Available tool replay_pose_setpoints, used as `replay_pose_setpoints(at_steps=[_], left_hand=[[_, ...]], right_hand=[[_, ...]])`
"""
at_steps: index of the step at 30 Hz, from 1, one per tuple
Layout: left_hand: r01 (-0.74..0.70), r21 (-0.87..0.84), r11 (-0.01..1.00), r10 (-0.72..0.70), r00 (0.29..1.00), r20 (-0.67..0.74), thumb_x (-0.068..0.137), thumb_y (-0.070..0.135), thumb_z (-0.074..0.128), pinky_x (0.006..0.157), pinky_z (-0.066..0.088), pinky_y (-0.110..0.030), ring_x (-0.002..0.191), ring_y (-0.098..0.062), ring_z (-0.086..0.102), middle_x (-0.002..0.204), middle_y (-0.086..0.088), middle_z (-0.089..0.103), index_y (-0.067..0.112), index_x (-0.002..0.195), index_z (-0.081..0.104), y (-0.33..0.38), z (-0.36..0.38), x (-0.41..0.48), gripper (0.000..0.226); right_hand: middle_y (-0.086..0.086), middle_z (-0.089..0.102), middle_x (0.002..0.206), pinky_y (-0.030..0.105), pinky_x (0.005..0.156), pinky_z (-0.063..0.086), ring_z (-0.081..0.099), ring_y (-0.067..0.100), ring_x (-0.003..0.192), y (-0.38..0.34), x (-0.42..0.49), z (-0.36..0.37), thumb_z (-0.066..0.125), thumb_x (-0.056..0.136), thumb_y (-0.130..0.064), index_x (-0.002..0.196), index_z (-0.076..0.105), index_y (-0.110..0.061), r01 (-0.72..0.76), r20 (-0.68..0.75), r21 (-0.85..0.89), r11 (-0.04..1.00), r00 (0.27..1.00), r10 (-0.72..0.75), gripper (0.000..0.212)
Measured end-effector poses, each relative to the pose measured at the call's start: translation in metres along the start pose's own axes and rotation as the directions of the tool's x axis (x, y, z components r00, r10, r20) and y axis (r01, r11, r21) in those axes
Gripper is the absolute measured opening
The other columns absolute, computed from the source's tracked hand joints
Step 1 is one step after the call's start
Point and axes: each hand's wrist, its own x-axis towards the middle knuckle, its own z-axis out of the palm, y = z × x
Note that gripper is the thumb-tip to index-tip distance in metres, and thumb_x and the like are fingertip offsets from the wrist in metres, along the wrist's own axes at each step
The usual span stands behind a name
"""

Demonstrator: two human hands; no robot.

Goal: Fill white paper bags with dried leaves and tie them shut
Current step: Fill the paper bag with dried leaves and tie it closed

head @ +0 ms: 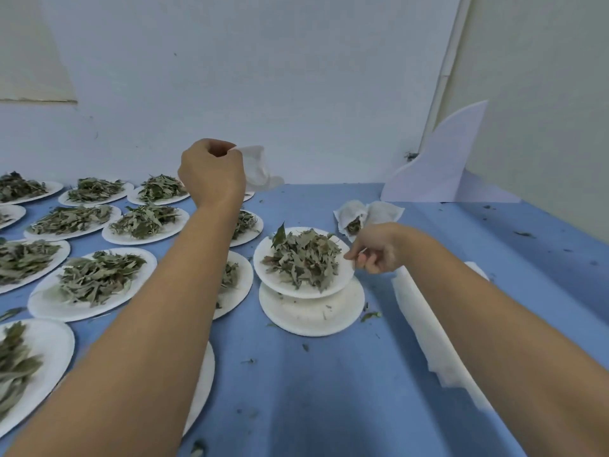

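Filling step: left hand (212, 173) pinches white bag (256, 169) at plate's (298, 292) eleven o'clock; right hand (375, 249), curled at three o'clock, grasp unclear, should gather leaves (303, 255).

1. Twelve plates (49, 305) carrying dried leaves (301, 255).
2. Two more plates, part-hidden, contents unseen.
3. One bare plate (311, 315).
4. Three white paper bags (384, 211).
5. One stack of white paper (425, 321).
6. One white board (438, 166).

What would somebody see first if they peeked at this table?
Probably the many white plates heaped with dried leaves, spread over the left of the blue table. Next, the left hand raised in the middle, gripping a white paper bag, and the right hand at the rim of a leafy plate stacked on an empty one.
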Motion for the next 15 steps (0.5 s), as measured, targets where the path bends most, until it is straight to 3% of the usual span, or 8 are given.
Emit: replay_pose_setpoints(at_steps=[8,11,13,15], left_hand=[[0.018,-0.036,0.999,-0.016,0.999,0.04,0.084,0.008,0.057,0.086,0.054,-0.038,0.092,-0.023,0.066,0.086,0.0,0.065,0.017,0.09,0.067,0.001,0.0,-0.019,0.015],[0.017,-0.033,0.999,-0.015,0.998,0.063,0.084,0.009,0.057,0.087,0.054,-0.039,0.093,-0.025,0.066,0.087,0.0,0.065,0.018,0.087,0.065,-0.002,-0.001,-0.023,0.013],[0.025,-0.038,0.999,-0.022,0.998,0.065,0.084,0.009,0.058,0.086,0.054,-0.038,0.094,-0.025,0.066,0.086,0.0,0.065,0.018,0.087,0.065,-0.005,-0.002,-0.025,0.012],[0.035,-0.051,0.998,-0.032,0.997,0.066,0.084,0.008,0.057,0.086,0.054,-0.038,0.093,-0.024,0.066,0.085,0.001,0.064,0.018,0.087,0.066,-0.008,-0.003,-0.027,0.013]], right_hand=[[0.004,0.042,0.053,0.012,0.032,0.024,0.036,0.007,0.034,0.013,-0.012,0.011,0.047,0.094,0.003,0.081,0.044,-0.005,-0.001,-0.079,-0.258,0.966,0.997,-0.02,0.016],[0.003,0.046,0.039,0.015,0.037,0.029,0.036,0.011,0.045,0.01,-0.018,0.019,0.056,0.091,0.001,0.082,0.044,-0.005,0.031,-0.166,-0.383,0.923,0.981,-0.101,0.016],[0.007,0.048,0.045,0.019,0.041,0.035,0.044,0.014,0.043,0.008,-0.023,0.025,0.056,0.092,-0.004,0.083,0.041,-0.006,0.048,-0.236,-0.471,0.881,0.955,-0.178,0.017],[0.007,0.052,0.05,0.023,0.046,0.04,0.052,0.018,0.048,0.009,-0.029,0.03,0.049,0.096,-0.008,0.076,0.041,-0.005,0.035,-0.315,-0.644,0.764,0.898,-0.306,0.021]])
